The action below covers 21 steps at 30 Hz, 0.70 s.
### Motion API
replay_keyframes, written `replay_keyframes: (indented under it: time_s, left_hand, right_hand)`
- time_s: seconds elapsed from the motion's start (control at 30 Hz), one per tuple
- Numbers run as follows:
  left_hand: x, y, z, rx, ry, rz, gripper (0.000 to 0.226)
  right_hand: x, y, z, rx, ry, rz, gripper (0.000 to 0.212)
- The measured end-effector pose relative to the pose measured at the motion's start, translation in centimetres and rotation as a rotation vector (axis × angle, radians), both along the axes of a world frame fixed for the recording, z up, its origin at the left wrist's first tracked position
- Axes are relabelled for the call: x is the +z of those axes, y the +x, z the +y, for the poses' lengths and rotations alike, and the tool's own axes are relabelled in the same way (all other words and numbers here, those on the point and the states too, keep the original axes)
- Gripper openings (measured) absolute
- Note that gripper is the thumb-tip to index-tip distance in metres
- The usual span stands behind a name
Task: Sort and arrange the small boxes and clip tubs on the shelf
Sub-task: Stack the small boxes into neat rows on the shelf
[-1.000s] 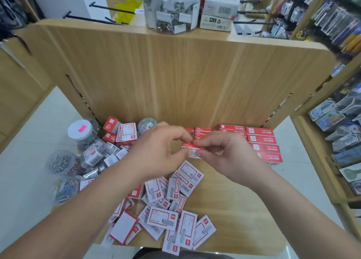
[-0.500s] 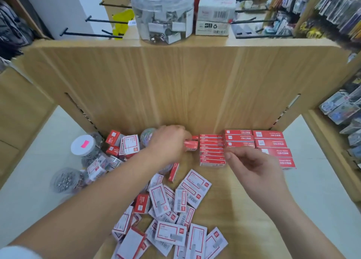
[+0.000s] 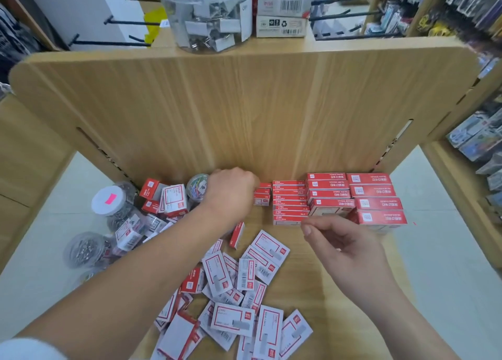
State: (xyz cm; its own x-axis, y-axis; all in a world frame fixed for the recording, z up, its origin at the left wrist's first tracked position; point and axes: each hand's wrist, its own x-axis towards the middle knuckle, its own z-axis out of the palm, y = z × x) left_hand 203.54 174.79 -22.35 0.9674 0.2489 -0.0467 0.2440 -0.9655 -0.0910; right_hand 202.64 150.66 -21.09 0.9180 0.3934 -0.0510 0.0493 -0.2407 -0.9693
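Observation:
My left hand (image 3: 231, 188) reaches to the back of the wooden shelf (image 3: 320, 272), fingers curled on the left end of a small red box (image 3: 263, 195) in a short stack. Beside the stack stand neat rows of red boxes (image 3: 290, 202) and larger red boxes (image 3: 377, 203). Holding nothing, my right hand (image 3: 345, 251) hovers with loosely curled fingers in front of those rows. Several loose white-and-red boxes (image 3: 244, 291) lie jumbled at the shelf's front. Clear clip tubs (image 3: 108, 200) crowd the left side, one with coloured clips (image 3: 197, 185) behind my left hand.
A tall wooden back panel (image 3: 244, 109) closes the shelf behind. On top stand a big jar of binder clips (image 3: 206, 14) and white cartons (image 3: 284, 9). A rack of packaged goods (image 3: 475, 142) lines the right. Pale floor lies on both sides.
My left hand carried the small red box from the shelf's middle to the back beside the rows. My right hand let go of it and drew back toward me.

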Motion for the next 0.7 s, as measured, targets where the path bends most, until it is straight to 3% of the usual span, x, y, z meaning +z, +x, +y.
replay_keyframes:
  time_s: [0.37,0.53,0.57,0.7]
  left_hand:
    - [0.8,-0.5,-0.7,-0.027,-0.082,-0.039,0.012]
    - [3.0,-4.4,-1.7,-0.2,-0.296,-0.35,0.008]
    - [3.2,-5.8,-2.3,-0.197,-0.336,-0.367,0.006]
    - [1.9,-11.2,-4.7,-0.078,-0.356,-0.135,0.019]
  right_hand:
    - [-1.0,-1.0,-0.4,0.067,-0.118,0.054,0.016]
    - [-3.7,-1.6,1.2,0.156,-0.394,0.001,0.008]
    - [-4.3,-1.8,1.7,0.196,-0.471,-0.034,0.016]
    - [-5.5,-2.3,3.1,0.27,-0.631,-0.162,0.033]
